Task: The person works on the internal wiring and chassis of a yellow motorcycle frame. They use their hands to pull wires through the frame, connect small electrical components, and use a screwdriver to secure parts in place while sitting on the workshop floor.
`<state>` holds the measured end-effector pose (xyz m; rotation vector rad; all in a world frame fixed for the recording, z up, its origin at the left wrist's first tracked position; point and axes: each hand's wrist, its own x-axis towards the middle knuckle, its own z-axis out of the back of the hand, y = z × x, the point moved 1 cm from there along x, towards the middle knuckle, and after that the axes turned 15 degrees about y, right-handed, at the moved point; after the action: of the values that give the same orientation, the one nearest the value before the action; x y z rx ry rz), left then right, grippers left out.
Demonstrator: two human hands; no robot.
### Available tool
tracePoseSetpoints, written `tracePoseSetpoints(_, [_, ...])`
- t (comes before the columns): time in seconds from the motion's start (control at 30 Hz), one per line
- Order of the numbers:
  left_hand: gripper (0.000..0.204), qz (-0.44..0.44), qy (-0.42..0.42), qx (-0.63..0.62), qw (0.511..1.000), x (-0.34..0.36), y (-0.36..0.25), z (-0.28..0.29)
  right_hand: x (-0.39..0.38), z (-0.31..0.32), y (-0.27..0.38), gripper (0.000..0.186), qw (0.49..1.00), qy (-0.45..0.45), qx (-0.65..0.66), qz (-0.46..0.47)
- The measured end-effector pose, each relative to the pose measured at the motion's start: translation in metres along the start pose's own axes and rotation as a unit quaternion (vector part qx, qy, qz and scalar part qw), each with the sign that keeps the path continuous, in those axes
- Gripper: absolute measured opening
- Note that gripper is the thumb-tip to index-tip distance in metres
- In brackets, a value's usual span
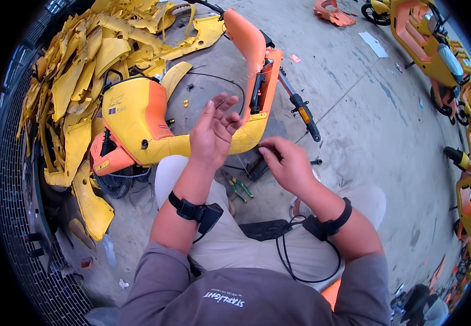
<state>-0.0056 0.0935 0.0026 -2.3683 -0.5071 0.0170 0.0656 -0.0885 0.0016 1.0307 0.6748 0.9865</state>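
– While the yellow-and-orange scooter body (pixel 132 117) is spanning the grey floor (pixel 365 141) ahead of the person's knees (pixel 171 173), what is the left hand (pixel 212 133) doing?

– It is hovering before the body's low yellow panel (pixel 250 135), palm partly upturned, fingers loosely curling; its grip is slack and released.

– And how is the right hand (pixel 289 163) gripping?

– It is bending inward beside that panel's lower edge, thumb and forefinger drawing together; whether they are pinching a small part or only touching the panel, one cannot tell.

– Which articles are lying closest?

– Green-handled pliers (pixel 242 189) are resting on the floor between the knees, and a dark bar (pixel 257 169) is lying just below the right hand. Black straps (pixel 185 208) are encircling both forearms.

– What is bordering the scooter body?

– To its left, a heap of yellow panels (pixel 91 62) is rising; behind it, a thin black cable (pixel 222 78) is curving across the floor; to its right, a black tube with an orange reflector (pixel 304 113) is lying aslant. Well apart, along the right margin, further scooters (pixel 428 57) are standing in a row
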Motion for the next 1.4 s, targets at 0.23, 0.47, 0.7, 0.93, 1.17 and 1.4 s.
tracePoseSetpoints(0.23, [0.028,-0.033,-0.013,0.003,0.999,0.001,-0.014,0.014,-0.003,0.009,0.000,0.013,0.995,0.033,-0.095,-0.016])
tracePoseSetpoints(0.47, [0.022,-0.051,0.016,0.032,0.998,0.003,-0.027,0.024,-0.008,0.029,-0.005,0.014,0.931,0.243,0.229,-0.150])
tracePoseSetpoints(0.7, [0.021,-0.055,-0.005,0.057,0.997,0.000,-0.033,0.029,-0.015,0.026,0.005,0.014,0.993,0.058,0.099,-0.023])
tracePoseSetpoints(0.93, [0.020,-0.070,-0.039,0.094,0.992,-0.004,-0.037,0.027,-0.026,0.028,0.008,0.009,0.985,-0.063,-0.163,-0.001])
tracePoseSetpoints(1.17, [0.020,-0.085,-0.045,0.138,0.986,-0.004,-0.036,0.028,-0.027,0.029,0.004,0.006,0.976,-0.039,-0.210,-0.049])
tracePoseSetpoints(1.4, [0.017,-0.079,-0.060,0.152,0.983,-0.005,-0.036,0.028,-0.026,0.040,0.002,0.011,0.982,0.112,-0.030,-0.148])
